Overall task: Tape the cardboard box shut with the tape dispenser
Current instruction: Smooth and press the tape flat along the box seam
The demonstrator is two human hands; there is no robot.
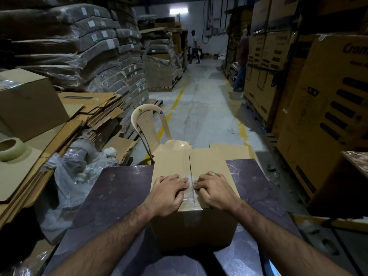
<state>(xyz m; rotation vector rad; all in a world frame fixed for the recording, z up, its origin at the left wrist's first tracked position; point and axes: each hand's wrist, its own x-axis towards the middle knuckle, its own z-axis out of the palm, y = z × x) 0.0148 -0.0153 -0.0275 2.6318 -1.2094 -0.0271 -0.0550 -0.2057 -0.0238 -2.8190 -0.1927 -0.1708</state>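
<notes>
Cardboard box (209, 166), centre: plain tan-brown. Tape strip (191, 194) on its seam: clear, glossy. Table (119, 186): dark purple-brown, faint pale marbling. Chair (148, 128): beige, ribbed back. Floor (199, 108): grey, yellow lines. Tape roll (12, 149), left edge: pale cream. Cartons (328, 96), right: brown, black print. Ring (213, 173): silver.

Landmark: cardboard box (209, 162), on table (111, 196).
On its top, left of seam: left hand (169, 193); right of seam: right hand (215, 191).
Just behind it: chair (151, 128).
Well left of it: tape roll (18, 152) on flattened cardboard (99, 104).
Right of it: stacked cartons (328, 108).
</notes>
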